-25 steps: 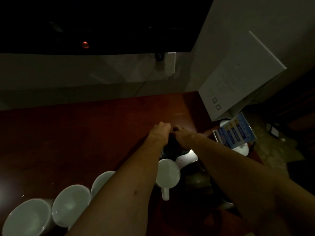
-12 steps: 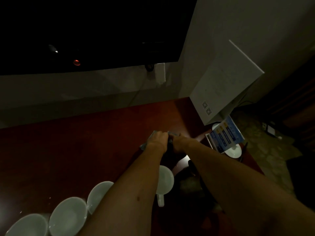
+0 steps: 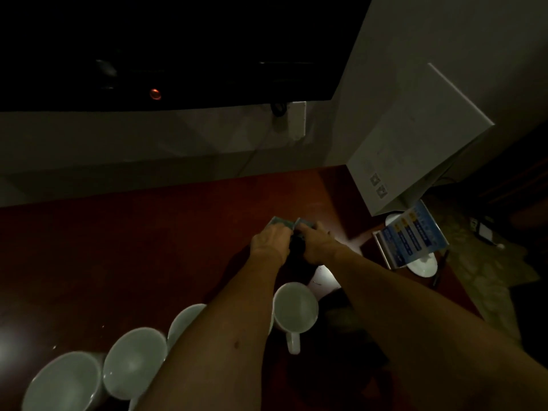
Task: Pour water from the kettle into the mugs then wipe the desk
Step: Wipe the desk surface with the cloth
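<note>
Both hands, the left hand (image 3: 271, 240) and right hand (image 3: 315, 243), are gripping a greenish cloth (image 3: 281, 222) together on the tabletop (image 3: 133, 247); white mugs (image 3: 295, 307) are standing nearer the person.

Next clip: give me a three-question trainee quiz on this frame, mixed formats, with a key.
1. True or false: the left hand and right hand are both on the cloth.
2. How many white mugs show on the desk? A) two B) four C) six
3. Fill in: the mug right of the left forearm has its handle pointing ____ the camera.

Key: 1 true; 2 B; 3 toward.
</note>
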Action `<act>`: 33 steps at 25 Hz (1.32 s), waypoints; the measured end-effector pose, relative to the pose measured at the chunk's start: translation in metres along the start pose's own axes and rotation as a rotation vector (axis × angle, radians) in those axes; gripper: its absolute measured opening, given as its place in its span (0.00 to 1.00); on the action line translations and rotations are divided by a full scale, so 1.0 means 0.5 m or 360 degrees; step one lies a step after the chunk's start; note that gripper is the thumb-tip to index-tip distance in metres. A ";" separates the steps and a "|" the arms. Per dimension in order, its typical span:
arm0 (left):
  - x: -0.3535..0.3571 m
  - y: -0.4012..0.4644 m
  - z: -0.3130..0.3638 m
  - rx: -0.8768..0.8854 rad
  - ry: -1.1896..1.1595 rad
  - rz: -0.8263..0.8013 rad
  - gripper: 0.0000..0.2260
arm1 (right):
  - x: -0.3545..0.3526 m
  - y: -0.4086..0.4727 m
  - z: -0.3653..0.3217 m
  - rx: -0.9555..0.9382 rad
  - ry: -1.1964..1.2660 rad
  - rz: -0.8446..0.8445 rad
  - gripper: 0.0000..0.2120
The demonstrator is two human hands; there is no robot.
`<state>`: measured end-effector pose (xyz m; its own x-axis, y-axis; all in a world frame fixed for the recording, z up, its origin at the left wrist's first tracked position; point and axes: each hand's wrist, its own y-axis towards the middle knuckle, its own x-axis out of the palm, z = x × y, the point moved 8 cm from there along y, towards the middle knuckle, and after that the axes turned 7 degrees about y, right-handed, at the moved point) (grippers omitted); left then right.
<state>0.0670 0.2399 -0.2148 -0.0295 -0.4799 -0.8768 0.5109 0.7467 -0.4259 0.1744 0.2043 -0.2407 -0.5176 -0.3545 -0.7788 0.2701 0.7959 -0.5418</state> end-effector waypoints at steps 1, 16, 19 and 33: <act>-0.005 -0.004 -0.017 -0.0017 -0.0026 0.0019 0.16 | -0.006 -0.005 -0.020 -0.0042 -0.0003 0.0006 0.33; -0.043 -0.117 -0.514 -0.0773 -0.0242 0.0047 0.20 | 0.175 0.057 -0.524 -0.0623 -0.0429 -0.0260 0.30; -0.060 -0.082 -0.457 -0.0710 -0.0238 0.0111 0.17 | 0.134 0.072 -0.478 -0.0568 -0.0359 -0.0153 0.31; -0.068 0.123 -0.098 -0.0164 -0.0083 0.0094 0.26 | -0.065 0.109 -0.108 -0.0249 -0.0229 -0.0010 0.28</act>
<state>0.0574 0.3246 -0.2218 0.0440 -0.4548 -0.8895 0.4195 0.8165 -0.3967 0.1623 0.2856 -0.2276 -0.3947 -0.4172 -0.8186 0.1318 0.8560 -0.4999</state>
